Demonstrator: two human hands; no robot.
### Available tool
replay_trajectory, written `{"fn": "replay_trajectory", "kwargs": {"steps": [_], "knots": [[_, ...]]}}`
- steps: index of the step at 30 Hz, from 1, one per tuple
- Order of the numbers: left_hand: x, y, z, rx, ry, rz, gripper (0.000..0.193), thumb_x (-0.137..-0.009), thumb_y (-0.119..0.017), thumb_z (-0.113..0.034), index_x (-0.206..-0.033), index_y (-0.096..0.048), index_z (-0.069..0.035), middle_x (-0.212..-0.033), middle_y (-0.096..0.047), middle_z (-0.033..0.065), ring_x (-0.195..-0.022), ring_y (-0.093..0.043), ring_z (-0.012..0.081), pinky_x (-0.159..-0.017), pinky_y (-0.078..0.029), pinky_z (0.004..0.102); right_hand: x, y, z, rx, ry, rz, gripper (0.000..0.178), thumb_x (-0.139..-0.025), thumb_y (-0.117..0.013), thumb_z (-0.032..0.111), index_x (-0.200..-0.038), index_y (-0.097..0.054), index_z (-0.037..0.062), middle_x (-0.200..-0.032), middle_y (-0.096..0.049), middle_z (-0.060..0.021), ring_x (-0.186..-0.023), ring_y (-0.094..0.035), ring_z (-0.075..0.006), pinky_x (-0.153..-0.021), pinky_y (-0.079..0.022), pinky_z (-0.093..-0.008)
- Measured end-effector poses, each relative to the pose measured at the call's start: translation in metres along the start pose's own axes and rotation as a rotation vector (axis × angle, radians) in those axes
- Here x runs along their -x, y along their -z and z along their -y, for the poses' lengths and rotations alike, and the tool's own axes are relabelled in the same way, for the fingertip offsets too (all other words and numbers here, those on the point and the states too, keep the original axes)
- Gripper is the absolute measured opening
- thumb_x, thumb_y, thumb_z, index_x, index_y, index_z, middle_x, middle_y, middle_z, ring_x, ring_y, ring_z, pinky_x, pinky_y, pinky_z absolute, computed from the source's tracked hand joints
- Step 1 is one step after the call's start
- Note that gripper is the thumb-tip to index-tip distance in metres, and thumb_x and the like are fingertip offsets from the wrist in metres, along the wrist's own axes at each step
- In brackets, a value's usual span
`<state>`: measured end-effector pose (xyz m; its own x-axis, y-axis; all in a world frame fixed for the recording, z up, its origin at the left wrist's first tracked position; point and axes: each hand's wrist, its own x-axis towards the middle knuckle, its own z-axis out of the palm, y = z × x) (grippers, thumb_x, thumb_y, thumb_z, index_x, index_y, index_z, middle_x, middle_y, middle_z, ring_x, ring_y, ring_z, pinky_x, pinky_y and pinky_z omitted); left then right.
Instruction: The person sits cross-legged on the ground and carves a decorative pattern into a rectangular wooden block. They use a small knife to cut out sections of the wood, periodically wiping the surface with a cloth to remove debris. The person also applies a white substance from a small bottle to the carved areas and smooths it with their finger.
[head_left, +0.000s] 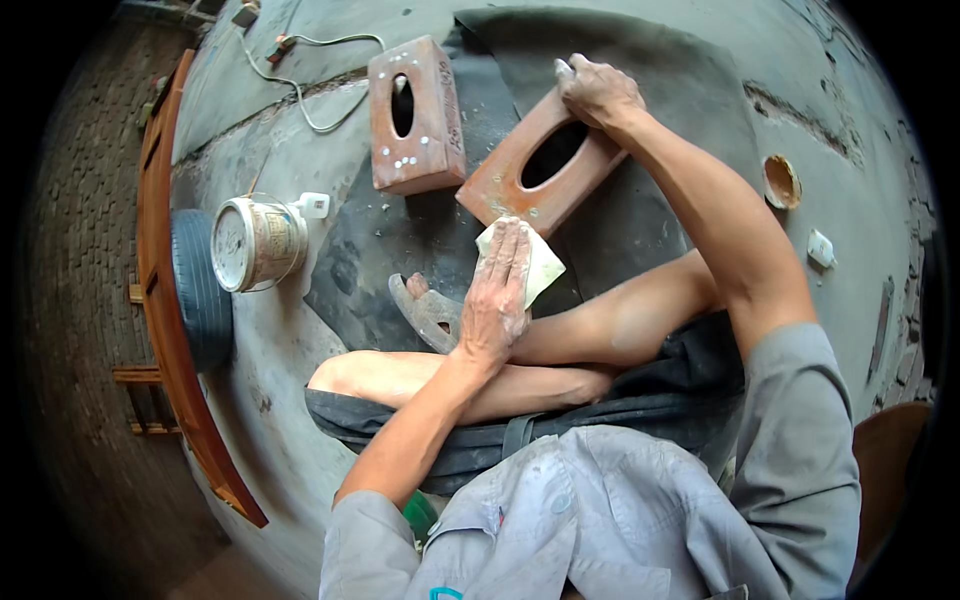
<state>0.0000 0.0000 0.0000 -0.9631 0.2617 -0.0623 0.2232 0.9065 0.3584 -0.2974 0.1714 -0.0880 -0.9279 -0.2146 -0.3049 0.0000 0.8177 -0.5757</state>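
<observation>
A reddish-brown tissue box cover (487, 185) with a long oval opening lies tilted in front of me. My right hand (603, 92) grips its far end, the fingers wrapped over the edge. At the near corner, my left hand (497, 290) presses a folded pale yellow sheet (543, 268) against the box, fingers together and stretched along it. Whether the sheet is sandpaper or cloth I cannot tell. Pale smears show on the box by that corner. To the left stands a second tissue box cover (425, 150) with white spots on top; no hand touches it.
A dark mat (640, 45) lies under the boxes. At the left are a lidded white bucket (268, 240), a small white bottle (313, 205), a tyre (198, 290) and a cable (300, 95). On the right sit a round tub (781, 182) and another white bottle (821, 248). My crossed legs are close by.
</observation>
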Motion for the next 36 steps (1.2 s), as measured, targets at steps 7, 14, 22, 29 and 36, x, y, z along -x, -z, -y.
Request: {"fn": "replay_trajectory", "kwargs": {"steps": [7, 14, 22, 29, 36], "knots": [[-0.084, -0.022, 0.006, 0.045, -0.054, -0.305, 0.081, -0.078, -0.057, 0.011, -0.157, -0.043, 0.008, -0.166, -0.04, 0.0283, -0.157, -0.035, 0.0439, -0.128, -0.034, 0.0503, -0.043, 0.056, -0.017, 0.12, 0.044, -0.176, 0.057, -0.11, -0.036, 0.051, -0.132, -0.066, 0.0078, -0.128, -0.072, -0.0271, -0.123, -0.067, -0.0465, -0.108, -0.05, -0.0528], [-0.079, -0.047, 0.034, -0.117, -0.264, -0.118, 0.079, -0.082, -0.058, 0.007, -0.159, -0.041, 0.007, -0.166, -0.04, 0.0274, -0.156, -0.036, 0.0426, -0.127, -0.035, 0.0508, -0.049, 0.06, -0.016, 0.132, 0.043, -0.177, 0.057, -0.111, -0.036, 0.052, -0.133, -0.065, 0.0079, -0.129, -0.072, -0.0255, -0.124, -0.067, -0.045, -0.109, -0.05, -0.0533], [-0.074, -0.046, 0.027, -0.079, -0.3, -0.128, 0.082, -0.077, -0.057, 0.008, -0.158, -0.043, 0.008, -0.164, -0.043, 0.0271, -0.155, -0.038, 0.0423, -0.128, -0.033, 0.0514, -0.042, 0.063, -0.014, 0.142, 0.053, -0.159, 0.058, -0.111, -0.035, 0.052, -0.132, -0.065, 0.0072, -0.129, -0.072, -0.0257, -0.124, -0.067, -0.0453, -0.109, -0.05, -0.053], [-0.1, -0.047, 0.01, -0.036, -0.263, -0.138, 0.079, -0.079, -0.057, 0.007, -0.156, -0.043, 0.011, -0.163, -0.043, 0.0289, -0.155, -0.039, 0.0424, -0.128, -0.033, 0.0511, -0.047, 0.064, -0.017, 0.155, 0.05, -0.154, 0.057, -0.111, -0.035, 0.05, -0.133, -0.064, 0.0069, -0.128, -0.072, -0.0272, -0.122, -0.067, -0.0465, -0.108, -0.05, -0.0538], [-0.128, -0.051, 0.013, -0.057, -0.23, -0.201, 0.074, -0.079, -0.058, 0.007, -0.152, -0.047, 0.013, -0.16, -0.046, 0.0312, -0.153, -0.041, 0.0448, -0.127, -0.035, 0.0513, -0.048, 0.066, -0.017, 0.167, 0.068, -0.166, 0.056, -0.111, -0.038, 0.051, -0.13, -0.066, 0.0062, -0.125, -0.072, -0.0284, -0.121, -0.068, -0.0471, -0.106, -0.051, -0.0544]]}}
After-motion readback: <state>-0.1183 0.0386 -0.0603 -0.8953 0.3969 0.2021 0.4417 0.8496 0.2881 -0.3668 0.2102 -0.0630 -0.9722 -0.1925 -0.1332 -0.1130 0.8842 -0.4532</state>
